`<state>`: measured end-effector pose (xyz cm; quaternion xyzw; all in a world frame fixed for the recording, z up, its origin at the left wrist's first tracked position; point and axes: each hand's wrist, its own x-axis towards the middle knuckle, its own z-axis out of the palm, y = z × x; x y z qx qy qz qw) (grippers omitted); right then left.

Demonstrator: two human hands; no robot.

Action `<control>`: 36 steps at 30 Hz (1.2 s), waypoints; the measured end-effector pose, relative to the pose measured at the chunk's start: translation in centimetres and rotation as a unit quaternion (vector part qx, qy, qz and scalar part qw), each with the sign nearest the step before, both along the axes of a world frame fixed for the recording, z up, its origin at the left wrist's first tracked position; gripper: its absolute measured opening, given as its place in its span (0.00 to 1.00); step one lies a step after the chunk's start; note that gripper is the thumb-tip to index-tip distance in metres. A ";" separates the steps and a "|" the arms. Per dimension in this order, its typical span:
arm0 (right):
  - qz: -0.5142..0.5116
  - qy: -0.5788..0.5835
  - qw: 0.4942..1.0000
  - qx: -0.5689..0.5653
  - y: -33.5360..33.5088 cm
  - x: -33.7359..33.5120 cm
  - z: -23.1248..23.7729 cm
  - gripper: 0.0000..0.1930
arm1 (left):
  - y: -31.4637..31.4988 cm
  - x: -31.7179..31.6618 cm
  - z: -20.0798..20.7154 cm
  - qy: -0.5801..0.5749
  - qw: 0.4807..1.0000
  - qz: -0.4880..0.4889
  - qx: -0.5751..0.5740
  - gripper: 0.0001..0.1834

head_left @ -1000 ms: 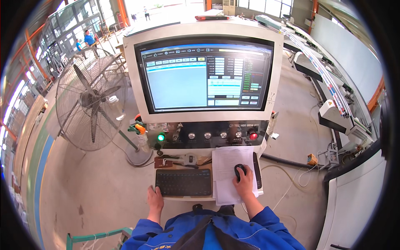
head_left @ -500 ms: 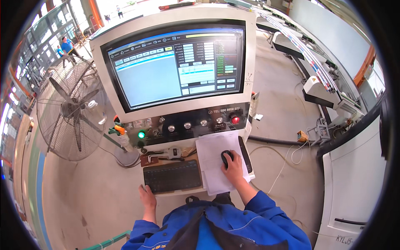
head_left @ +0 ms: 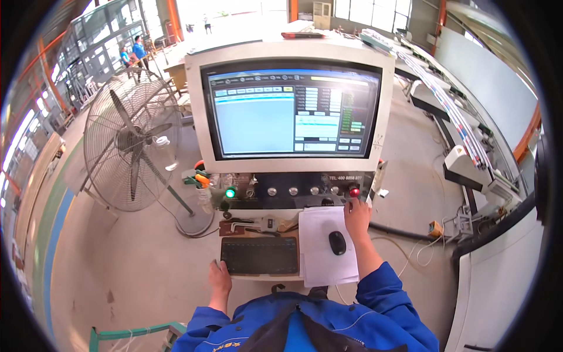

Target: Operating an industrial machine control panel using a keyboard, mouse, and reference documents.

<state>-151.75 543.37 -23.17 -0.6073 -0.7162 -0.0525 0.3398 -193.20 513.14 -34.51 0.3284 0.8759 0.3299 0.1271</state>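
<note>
My right hand (head_left: 356, 217) reaches to the lower right of the black control panel (head_left: 281, 200), fingertips just under the red-lit button (head_left: 354, 192). Its fingers stretch forward with nothing seen in them; whether they touch the button I cannot tell. A black mouse (head_left: 337, 242) lies untouched on the white paper sheets (head_left: 316, 267). My left hand (head_left: 220, 278) is closed on the left front corner of the keyboard tray (head_left: 264, 277), beside the black keyboard (head_left: 260, 256). Above the panel, a lit monitor (head_left: 255, 129) shows a software window with lists and fields.
A large caged fan (head_left: 130, 141) stands left of the console. Behind the keyboard lie hex keys and a caliper-like tool (head_left: 270, 224). A green-lit button (head_left: 230, 192) glows at the panel's left. A long machine bed (head_left: 454, 120) runs along the right; cables (head_left: 431, 252) lie on the floor.
My right hand has let go of the mouse and moved forward to the panel near the red button. My left hand stays at the tray corner. The whole view has shifted.
</note>
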 end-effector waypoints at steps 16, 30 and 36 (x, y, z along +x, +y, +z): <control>-0.031 -0.005 0.987 -0.156 2.7 -0.8 2.8 0.14 | -0.5 0.2 0.4 -0.012 1.000 -0.022 0.019 0.31; -0.097 0.392 0.900 -0.164 6.2 -0.2 0.8 0.16 | -0.6 0.1 0.4 -0.003 1.000 -0.026 0.014 0.32; -0.021 0.613 0.743 -0.269 6.4 0.8 0.2 0.15 | -0.7 0.0 0.1 -0.002 0.999 -0.027 0.028 0.32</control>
